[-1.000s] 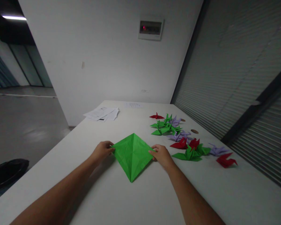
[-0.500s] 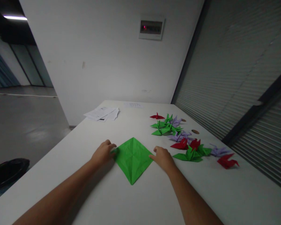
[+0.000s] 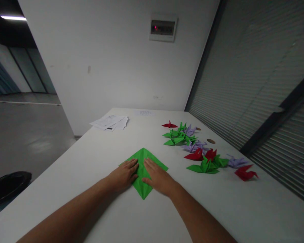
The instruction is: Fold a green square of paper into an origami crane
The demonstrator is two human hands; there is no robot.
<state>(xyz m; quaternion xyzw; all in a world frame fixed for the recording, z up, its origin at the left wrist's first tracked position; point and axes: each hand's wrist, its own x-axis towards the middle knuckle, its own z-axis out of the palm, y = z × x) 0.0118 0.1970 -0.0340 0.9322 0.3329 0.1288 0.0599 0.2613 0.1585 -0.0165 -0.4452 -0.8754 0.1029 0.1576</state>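
A green sheet of origami paper (image 3: 143, 192) lies on the white table as a diamond, one corner pointing towards me. A crease runs down its middle from the far corner to the near one. My left hand (image 3: 125, 173) rests flat on the left half, fingers stretched out. On the right half lies my right hand (image 3: 158, 175), also flat, its fingers extended and its thumb apart near the crease. Both hands cover parts of the sheet, and neither grips it.
To the right stand several folded paper cranes: green (image 3: 206, 166), red (image 3: 245, 173) and purple (image 3: 236, 162). Loose printed papers (image 3: 110, 122) lie at the far left of the table (image 3: 103, 216). A black-lined bin (image 3: 10, 185) is beyond the left edge; blinds (image 3: 255, 67) line the right side.
Both hands have moved inward from the sheet's left and right corners. They have let go of those corners and now press flat on the paper near its middle.
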